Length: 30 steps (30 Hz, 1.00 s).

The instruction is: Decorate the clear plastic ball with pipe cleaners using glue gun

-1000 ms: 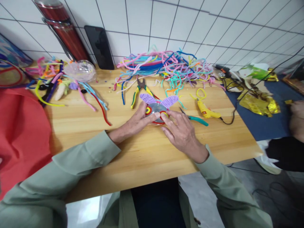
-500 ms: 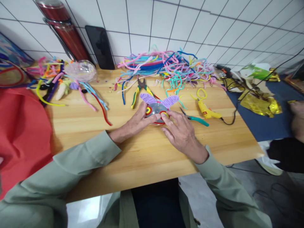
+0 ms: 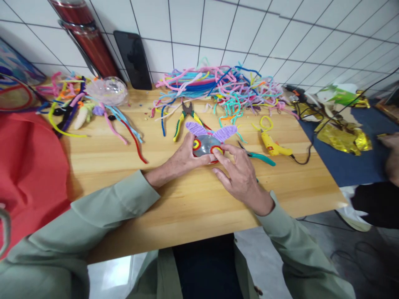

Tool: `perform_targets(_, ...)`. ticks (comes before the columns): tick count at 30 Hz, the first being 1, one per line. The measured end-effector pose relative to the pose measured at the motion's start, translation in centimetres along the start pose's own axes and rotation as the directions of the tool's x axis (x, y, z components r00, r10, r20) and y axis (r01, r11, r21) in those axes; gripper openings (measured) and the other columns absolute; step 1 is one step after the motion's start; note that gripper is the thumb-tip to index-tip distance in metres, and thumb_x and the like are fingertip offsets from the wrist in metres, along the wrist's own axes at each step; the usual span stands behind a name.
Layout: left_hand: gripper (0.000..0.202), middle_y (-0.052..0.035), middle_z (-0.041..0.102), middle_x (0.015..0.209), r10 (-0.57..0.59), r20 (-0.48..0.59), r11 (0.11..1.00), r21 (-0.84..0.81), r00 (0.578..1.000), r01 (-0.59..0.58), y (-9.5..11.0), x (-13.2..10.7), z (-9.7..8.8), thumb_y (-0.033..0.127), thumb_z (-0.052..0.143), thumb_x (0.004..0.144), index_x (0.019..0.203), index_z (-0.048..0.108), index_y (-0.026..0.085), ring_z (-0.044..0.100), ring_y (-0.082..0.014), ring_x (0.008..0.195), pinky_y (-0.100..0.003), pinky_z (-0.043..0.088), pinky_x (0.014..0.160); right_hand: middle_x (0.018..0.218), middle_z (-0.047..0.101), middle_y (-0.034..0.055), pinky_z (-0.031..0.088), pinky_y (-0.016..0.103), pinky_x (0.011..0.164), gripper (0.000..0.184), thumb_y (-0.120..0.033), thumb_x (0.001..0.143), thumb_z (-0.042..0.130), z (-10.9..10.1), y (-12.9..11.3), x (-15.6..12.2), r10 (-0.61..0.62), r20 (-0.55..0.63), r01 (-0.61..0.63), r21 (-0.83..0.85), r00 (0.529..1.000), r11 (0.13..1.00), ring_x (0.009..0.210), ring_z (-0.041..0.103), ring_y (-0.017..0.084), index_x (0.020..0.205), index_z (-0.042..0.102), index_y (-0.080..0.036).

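Between my hands is a clear plastic ball (image 3: 205,144) with purple pipe-cleaner ears on top and two round red-and-yellow eyes on its front. My left hand (image 3: 187,157) grips the ball from the left, thumb stretched along its lower front. My right hand (image 3: 239,173) has its fingertips pressed on the right-hand eye (image 3: 217,150), partly covering it; its thumb is held apart. Just behind the ball lie yellow-and-green pliers (image 3: 187,118). Teal-handled pliers (image 3: 262,158) rest beside my right hand.
A yellow glue gun (image 3: 274,145) with a black cord lies to the right. Piled pipe cleaners (image 3: 215,85) lie along the tiled wall. At the left are a phone (image 3: 133,60), a red flask (image 3: 93,39), another clear ball (image 3: 107,90) and red cloth (image 3: 31,166). Gold foil (image 3: 346,135) lies right.
My right fingertips have shifted slightly on the right-hand eye, and more of its yellow shows. The left hand keeps its hold. The view has moved a little.
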<state>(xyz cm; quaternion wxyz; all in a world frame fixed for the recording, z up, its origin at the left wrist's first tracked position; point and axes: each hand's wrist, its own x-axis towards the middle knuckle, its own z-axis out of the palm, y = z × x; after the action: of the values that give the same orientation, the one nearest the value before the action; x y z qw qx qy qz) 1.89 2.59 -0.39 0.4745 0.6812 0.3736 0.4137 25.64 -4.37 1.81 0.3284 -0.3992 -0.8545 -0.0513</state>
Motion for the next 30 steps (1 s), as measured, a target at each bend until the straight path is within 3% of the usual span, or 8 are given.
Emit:
perform_targets(3, 0.081, -0.0111, 0.067, 0.138, -0.021, -0.012, 0.999, -0.024, 1.0, 0.021, 0.01, -0.07, 0.3, 0.07, 0.094, 0.089, 0.143, 0.055, 0.024, 0.069, -0.0296, 0.122, -0.051, 0.061, 0.111, 0.158, 0.067, 0.0177, 0.062, 0.07, 0.116, 0.072, -0.025, 0.108, 0.073, -0.07, -0.01, -0.09, 0.04, 0.009, -0.04, 0.078, 0.999, 0.996, 0.143, 0.07, 0.041, 0.177, 0.052, -0.035)
perform_targets(10, 0.076, -0.013, 0.067, 0.144, -0.002, 0.012, 0.998, -0.064, 1.0, 0.003, 0.72, -0.06, 0.22, 0.066, 0.093, 0.092, 0.142, 0.056, 0.023, 0.069, -0.0319, 0.13, -0.052, 0.059, 0.117, 0.154, 0.067, 0.0175, 0.061, 0.068, 0.117, 0.058, -0.035, 0.111, 0.073, -0.37, -0.04, -0.05, 0.06, -0.001, -0.059, 0.134, 0.998, 0.989, 0.142, 0.069, 0.039, 0.168, 0.062, -0.032)
perform_targets(18, 0.073, -0.0105, 0.071, 0.142, -0.019, -0.012, 0.995, -0.094, 1.0, 0.018, 0.89, 0.01, 0.43, 0.052, 0.093, 0.089, 0.144, 0.055, 0.024, 0.071, -0.0304, 0.13, -0.05, 0.059, 0.118, 0.157, 0.065, 0.0152, 0.062, 0.065, 0.118, 0.053, -0.038, 0.111, 0.072, -0.62, 0.28, -0.18, 0.143, 0.08, -0.159, 0.265, 0.986, 0.951, 0.145, 0.067, 0.037, 0.163, 0.067, -0.033)
perform_targets(23, 0.072, -0.0114, 0.071, 0.142, -0.021, -0.037, 0.998, -0.06, 0.999, 0.018, 0.85, -0.01, 0.38, 0.053, 0.094, 0.089, 0.143, 0.056, 0.023, 0.07, -0.0313, 0.131, -0.051, 0.059, 0.118, 0.157, 0.064, 0.0155, 0.063, 0.065, 0.116, 0.053, -0.038, 0.111, 0.072, -0.36, 0.42, -0.19, 0.141, 0.065, -0.152, 0.236, 0.988, 0.96, 0.144, 0.067, 0.037, 0.164, 0.065, -0.034)
perform_targets(30, 0.076, -0.0123, 0.069, 0.143, -0.012, -0.03, 0.997, -0.072, 0.999, 0.009, 0.33, 0.03, 0.49, 0.06, 0.093, 0.09, 0.143, 0.053, 0.024, 0.07, -0.032, 0.133, -0.053, 0.057, 0.121, 0.153, 0.067, 0.0183, 0.063, 0.067, 0.114, 0.065, -0.031, 0.113, 0.07, 0.28, 0.2, -0.24, -0.003, -0.041, 0.004, 0.027, 0.999, 1.0, 0.141, 0.07, 0.04, 0.176, 0.051, -0.033)
